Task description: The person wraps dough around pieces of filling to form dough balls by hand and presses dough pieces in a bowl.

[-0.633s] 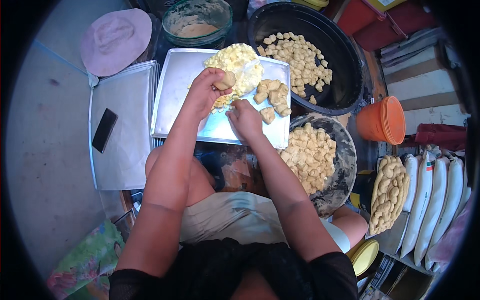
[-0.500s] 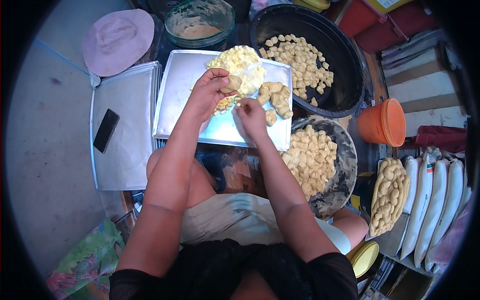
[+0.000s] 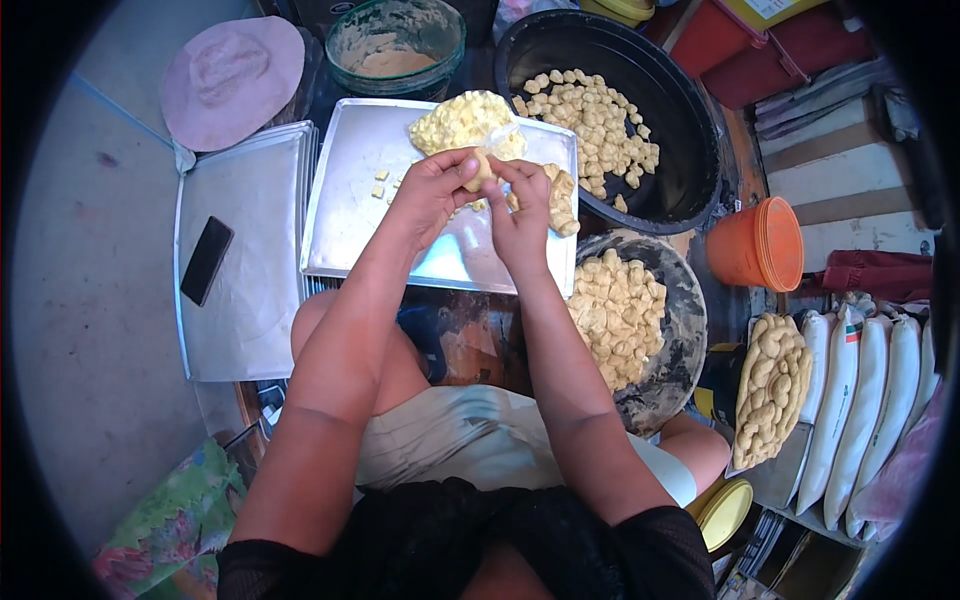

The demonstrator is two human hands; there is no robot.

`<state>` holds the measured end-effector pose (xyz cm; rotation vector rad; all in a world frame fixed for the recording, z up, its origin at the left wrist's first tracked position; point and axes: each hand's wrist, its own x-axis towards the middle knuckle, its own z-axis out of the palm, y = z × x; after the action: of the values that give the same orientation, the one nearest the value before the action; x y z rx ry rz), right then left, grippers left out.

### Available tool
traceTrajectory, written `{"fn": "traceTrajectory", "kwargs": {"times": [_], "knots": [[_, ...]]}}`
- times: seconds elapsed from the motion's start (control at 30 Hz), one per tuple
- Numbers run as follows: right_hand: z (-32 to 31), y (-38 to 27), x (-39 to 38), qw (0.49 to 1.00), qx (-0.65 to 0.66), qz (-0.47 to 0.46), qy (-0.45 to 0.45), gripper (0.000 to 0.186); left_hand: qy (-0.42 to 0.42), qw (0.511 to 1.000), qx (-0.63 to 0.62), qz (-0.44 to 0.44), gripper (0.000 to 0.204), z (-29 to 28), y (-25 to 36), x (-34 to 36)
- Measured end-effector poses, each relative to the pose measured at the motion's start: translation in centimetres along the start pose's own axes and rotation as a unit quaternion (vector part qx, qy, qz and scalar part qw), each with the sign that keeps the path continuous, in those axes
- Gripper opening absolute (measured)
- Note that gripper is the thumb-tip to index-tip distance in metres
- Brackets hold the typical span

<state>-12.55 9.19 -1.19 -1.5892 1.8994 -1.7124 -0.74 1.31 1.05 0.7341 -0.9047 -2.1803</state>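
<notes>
You hold a small piece of yellow dough (image 3: 481, 172) between both hands above the metal tray (image 3: 350, 200), over its far half. Your left hand (image 3: 432, 190) has its fingers (image 3: 462, 163) curled closed around the piece from the left, and your right hand (image 3: 520, 205) pinches it from the right with its fingers (image 3: 505, 170) narrowed onto it, so the two hands meet at the dough. Just beyond them, at the tray's far edge, sits a big yellow dough mass (image 3: 462, 122), and a few small cut bits (image 3: 383, 183) lie on the bare tray to the left of your left hand. Shaped pieces (image 3: 560, 195) rest near the tray's right edge, just beside your right hand. Off the tray's far right corner stands a black tub (image 3: 690, 120) with many dough lumps in it, and at the tray's near right corner a dark round pan (image 3: 685, 330) holds more. A second, flat tray (image 3: 250, 290) with a black phone (image 3: 206, 260) on it lies to the left.
</notes>
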Motion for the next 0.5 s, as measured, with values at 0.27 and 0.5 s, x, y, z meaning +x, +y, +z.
{"fn": "traceTrajectory", "kwargs": {"times": [0.27,0.5], "knots": [[-3.5,-0.6,-1.1,0.977,-0.044,-0.109,-0.18,0.025,-0.107,0.978,0.175,-0.028,0.05,0.2,-1.6,-1.0],[-8.5,-4.6,-0.5,0.972,-0.02,-0.231,0.034,0.029,-0.017,0.961,0.273,-0.032,0.059,0.4,0.4,0.2]]}}
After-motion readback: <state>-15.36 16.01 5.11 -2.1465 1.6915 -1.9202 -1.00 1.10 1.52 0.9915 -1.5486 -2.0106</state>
